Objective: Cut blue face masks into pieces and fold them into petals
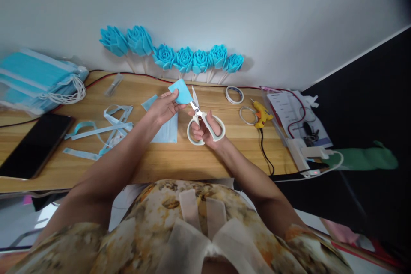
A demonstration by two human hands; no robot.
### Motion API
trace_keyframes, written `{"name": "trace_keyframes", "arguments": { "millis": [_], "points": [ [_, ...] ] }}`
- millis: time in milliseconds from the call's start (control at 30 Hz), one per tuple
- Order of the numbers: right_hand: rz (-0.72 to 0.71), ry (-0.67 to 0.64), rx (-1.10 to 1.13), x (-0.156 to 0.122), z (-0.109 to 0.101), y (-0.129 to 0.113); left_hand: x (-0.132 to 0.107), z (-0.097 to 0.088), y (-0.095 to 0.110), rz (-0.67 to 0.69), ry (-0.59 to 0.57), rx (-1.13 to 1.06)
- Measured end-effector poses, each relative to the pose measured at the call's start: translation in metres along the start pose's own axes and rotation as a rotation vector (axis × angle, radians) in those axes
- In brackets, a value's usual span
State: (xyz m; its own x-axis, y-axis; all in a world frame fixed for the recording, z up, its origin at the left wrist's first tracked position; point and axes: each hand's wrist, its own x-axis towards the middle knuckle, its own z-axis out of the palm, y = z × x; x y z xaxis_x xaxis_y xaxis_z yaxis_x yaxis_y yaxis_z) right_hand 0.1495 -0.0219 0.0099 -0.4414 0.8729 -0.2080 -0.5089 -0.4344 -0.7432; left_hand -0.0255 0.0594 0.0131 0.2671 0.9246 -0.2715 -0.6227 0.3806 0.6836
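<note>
My left hand pinches a small blue square of mask fabric between thumb and fingers. Through the handles of a pair of white-handled scissors go the thumb and fingers of my right hand. The scissors' blades are parted, and they meet the lower right corner of the fabric; whether they are cutting it I cannot tell. Below my left hand a light blue piece of mask fabric lies flat on the wooden table, partly covered by my wrist.
Blue fabric roses on sticks lean against the wall. Cut strips, a phone and bagged masks lie to the left. A tape roll, a yellow glue gun with its cord, and a white power strip are to the right.
</note>
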Motion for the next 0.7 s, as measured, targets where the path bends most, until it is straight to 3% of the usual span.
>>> {"name": "trace_keyframes", "arguments": {
  "millis": [267,433,700],
  "points": [
    [0.028,-0.010,0.002,0.004,-0.004,0.003,-0.001,0.003,0.003,0.011,0.008,0.014],
    [-0.035,-0.062,-0.019,0.006,-0.007,0.004,-0.003,0.003,0.006,0.009,0.021,0.024],
    [-0.103,-0.002,-0.202,0.005,-0.011,0.010,0.003,-0.004,0.013,-0.029,-0.004,0.002]
  ]
}}
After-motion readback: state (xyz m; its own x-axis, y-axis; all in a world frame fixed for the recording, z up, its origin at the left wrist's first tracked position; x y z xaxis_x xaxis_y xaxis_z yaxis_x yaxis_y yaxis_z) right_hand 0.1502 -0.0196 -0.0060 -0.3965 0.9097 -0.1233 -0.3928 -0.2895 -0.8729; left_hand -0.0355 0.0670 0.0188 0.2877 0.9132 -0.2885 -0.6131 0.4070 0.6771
